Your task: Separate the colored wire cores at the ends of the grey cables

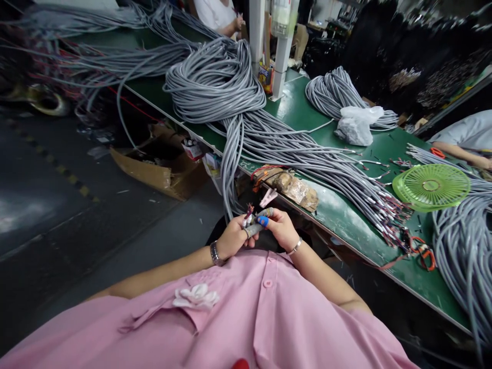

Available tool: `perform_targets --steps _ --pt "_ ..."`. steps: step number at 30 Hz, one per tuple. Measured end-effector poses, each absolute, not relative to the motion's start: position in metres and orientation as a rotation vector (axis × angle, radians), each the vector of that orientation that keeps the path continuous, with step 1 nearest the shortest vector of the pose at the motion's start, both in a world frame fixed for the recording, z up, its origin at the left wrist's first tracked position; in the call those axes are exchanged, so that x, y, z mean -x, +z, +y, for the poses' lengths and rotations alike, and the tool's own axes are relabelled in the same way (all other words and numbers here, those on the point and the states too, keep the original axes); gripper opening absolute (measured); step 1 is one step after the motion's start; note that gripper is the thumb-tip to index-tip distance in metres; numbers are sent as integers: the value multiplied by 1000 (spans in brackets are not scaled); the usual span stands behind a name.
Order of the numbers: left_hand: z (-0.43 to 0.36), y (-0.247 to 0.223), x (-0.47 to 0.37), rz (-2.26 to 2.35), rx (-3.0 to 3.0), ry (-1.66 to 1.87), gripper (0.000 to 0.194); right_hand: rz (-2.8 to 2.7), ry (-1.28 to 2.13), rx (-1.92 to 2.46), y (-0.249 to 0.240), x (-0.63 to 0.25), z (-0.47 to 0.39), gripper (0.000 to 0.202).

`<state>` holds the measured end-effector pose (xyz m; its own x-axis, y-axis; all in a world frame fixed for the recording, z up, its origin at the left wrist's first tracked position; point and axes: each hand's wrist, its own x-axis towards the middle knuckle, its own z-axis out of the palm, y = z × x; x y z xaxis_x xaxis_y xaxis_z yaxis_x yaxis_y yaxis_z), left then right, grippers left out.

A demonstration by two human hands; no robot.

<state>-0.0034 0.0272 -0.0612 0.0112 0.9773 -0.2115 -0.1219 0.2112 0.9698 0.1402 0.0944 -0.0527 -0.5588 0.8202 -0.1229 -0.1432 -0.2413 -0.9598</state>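
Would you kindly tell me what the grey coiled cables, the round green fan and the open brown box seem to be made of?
Grey coiled cables: probably satin plastic sheathing, judging by the smooth, even sheen. Round green fan: likely semi-gloss moulded plastic, given its uniform colour and thin ribs. Open brown box: apparently matte cardboard, by its bent flaps.

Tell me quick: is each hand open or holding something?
Left hand: closed, holding cable ends.
Right hand: curled inward; can't tell whether it's gripping anything.
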Motion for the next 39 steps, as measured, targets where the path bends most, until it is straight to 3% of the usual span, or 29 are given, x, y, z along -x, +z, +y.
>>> perform_targets --steps 29,39 --pt "29 -67 2 1146 -693 1388 18 -1298 1758 960 -51 -131 91 23" --pt "30 -47 4 1083 -620 1352 21 -908 2101 810 -66 -142 113 47"
